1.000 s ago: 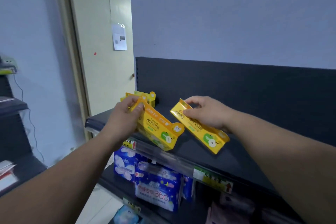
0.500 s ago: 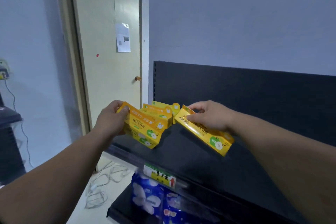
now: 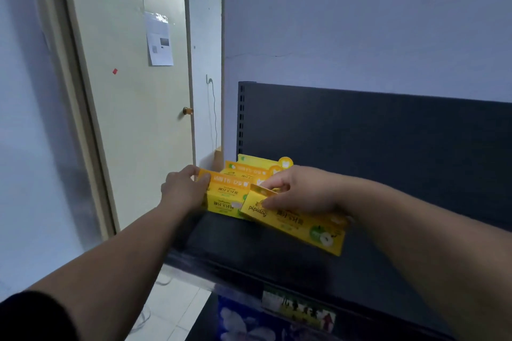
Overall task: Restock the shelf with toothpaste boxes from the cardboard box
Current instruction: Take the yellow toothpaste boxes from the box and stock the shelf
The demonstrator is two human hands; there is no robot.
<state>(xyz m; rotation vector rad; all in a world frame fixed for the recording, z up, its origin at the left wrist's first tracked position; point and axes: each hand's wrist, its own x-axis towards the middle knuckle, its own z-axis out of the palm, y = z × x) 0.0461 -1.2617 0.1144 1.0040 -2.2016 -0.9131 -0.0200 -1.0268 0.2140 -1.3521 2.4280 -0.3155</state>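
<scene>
The toothpaste boxes (image 3: 293, 223) are printed yellow card with a slight sheen. Beneath them the shelf (image 3: 277, 255) looks like matt dark painted metal; behind it, the perforated back panel (image 3: 388, 147) matches.

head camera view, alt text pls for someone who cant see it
Two bare hands place yellow cardboard toothpaste boxes on a dark metal shelf: the left hand grips a box against a row at the back, the right hand holds another box in front. A cream door stands left.
</scene>
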